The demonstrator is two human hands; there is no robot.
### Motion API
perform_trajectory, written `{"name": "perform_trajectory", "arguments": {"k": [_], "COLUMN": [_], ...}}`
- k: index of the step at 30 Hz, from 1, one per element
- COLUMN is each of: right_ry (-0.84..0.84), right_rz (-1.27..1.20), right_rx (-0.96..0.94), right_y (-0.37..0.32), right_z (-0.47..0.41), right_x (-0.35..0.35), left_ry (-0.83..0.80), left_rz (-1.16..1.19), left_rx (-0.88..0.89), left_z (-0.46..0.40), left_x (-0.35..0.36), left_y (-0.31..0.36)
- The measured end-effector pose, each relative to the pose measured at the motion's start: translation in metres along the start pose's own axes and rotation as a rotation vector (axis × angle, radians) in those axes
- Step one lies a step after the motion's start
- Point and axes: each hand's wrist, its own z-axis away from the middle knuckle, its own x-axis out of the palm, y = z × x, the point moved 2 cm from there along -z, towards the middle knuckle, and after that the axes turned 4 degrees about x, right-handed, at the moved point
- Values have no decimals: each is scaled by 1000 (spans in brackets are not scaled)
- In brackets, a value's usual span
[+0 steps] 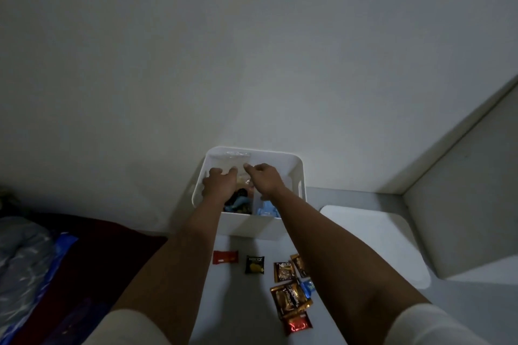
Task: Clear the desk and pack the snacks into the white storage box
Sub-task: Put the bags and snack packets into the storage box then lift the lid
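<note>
- Both hands reach into the white plastic storage box with rounded corners (297, 173), which sits at the back of the white desk (252, 297), against the wall.
- The left hand (217, 182) and the right hand (265, 176) are close together but not touching. Each one seems to pinch a side of a clear, see-through plastic bag (234, 161) at the far end of the box. The light is dim, so I cannot be sure how tight the fingers are.
- The bag is inside the box, near its back wall.
- Some snacks are in the box too: a dark and blue heap (238, 200) on the left side and a light blue packet (266, 209) on the right side.
- More snacks are still on the desk, in front of the box: a small red packet (225, 257), a black packet with a yellow picture (255, 264), two brown packets (284, 272) side by side, a bigger gold and brown packet (288, 298), a little blue packet (308, 287) peeking out by the right arm, and a red packet (298, 325) nearest the person.
- So I think the job is about half done. Some snacks are packed, and quite a few still need to go in.
- A flat white lid with rounded corners (375, 244) lies on the desk to the right of the box. It looks like it fits the box, and it is not on yet.
</note>
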Motion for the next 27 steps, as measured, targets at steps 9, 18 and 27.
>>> {"name": "perform_trajectory", "arguments": {"k": [9,18,27], "right_ry": [488,444,48], "right_rz": [-313,163,647], "right_rx": [-210,-50,-304], "right_y": [88,275,341], "right_z": [41,97,82], "right_x": [-83,-104,-16], "left_ry": [116,-279,-417], "left_rz": [24,-787,-846], "left_rx": [712,488,684], "left_z": [101,112,81], "left_x": [32,71,117], "left_y": [-42,-205,-228]}}
